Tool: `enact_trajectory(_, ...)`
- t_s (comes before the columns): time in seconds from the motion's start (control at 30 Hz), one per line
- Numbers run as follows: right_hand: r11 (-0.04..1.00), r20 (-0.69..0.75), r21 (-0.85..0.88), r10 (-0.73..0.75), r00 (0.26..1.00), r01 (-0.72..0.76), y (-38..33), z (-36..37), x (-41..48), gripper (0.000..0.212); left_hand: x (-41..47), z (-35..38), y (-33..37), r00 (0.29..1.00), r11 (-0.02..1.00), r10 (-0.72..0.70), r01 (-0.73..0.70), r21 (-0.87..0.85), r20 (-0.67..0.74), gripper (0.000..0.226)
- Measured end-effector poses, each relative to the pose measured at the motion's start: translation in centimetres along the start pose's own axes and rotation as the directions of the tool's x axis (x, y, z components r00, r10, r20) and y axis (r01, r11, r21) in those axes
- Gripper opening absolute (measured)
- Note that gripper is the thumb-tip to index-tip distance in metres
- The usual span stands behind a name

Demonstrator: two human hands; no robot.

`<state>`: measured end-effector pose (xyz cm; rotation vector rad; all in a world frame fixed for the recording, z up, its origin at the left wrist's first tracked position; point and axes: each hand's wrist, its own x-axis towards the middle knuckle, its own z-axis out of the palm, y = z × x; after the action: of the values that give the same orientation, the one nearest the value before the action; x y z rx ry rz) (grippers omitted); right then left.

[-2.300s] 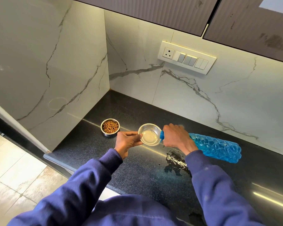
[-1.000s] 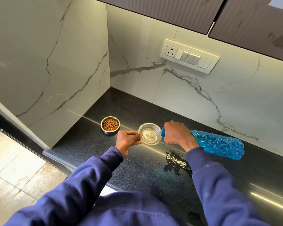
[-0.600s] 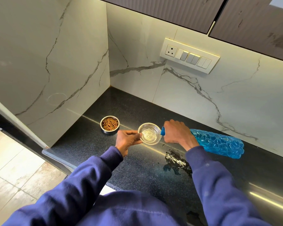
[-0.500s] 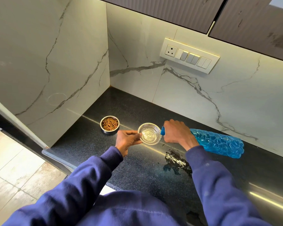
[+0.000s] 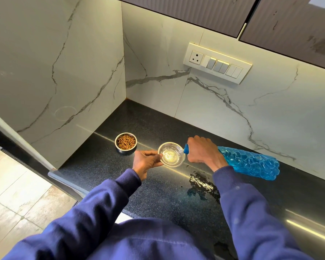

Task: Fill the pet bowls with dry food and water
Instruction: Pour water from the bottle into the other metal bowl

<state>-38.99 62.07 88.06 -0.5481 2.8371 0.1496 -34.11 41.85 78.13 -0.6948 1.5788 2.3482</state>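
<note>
At the far left lay the pale tiled floor (image 5: 17, 194), and above it rose a marble-look side wall (image 5: 54, 62) meeting the black speckled worktop (image 5: 158, 199) in the corner. Near that corner stood your small steel bowl (image 5: 126, 143), upright and holding brown dry food (image 5: 126, 142) close to its rim. It stood just beside your left hand but apart from it.

Your left hand (image 5: 145, 162) reached out of a dark blue sleeve (image 5: 94, 209) and pinched the near left rim of the clear glass bowl (image 5: 171, 154), thumb on top and fingers curled beneath or beside it. That bowl sat on the worktop, between your two hands, with a shallow pool of water (image 5: 170, 156) glinting in its bottom.

Your right hand (image 5: 202, 152) was wrapped tight around the neck of the blue plastic bottle (image 5: 250, 163), which you had tipped nearly flat, its mouth over the right rim of the glass bowl and its textured body trailing off to the right above the worktop. A thin stream ran from the mouth into the bowl.

Just nearer to you than the right hand, a spilled puddle (image 5: 200, 184) shone on the worktop. On the back wall above sat a switch panel (image 5: 217, 63) with one socket.
</note>
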Motion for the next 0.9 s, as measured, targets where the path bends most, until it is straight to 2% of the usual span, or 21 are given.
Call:
enact_trajectory(0.13,1.000,-0.005,0.005,-0.002,1.000,0.002,0.0,-0.1,0.1,0.047,0.1,0.0,-0.2,1.000,1.000,0.006,-0.006,0.012,-0.003,0.012)
enact_trajectory(0.9,1.000,-0.051,-0.002,-0.020,0.998,0.020,0.3,-0.9,0.8,0.046,1.5,-0.5,-1.6,1.000,1.000,-0.006,0.006,-0.009,-0.014,0.022)
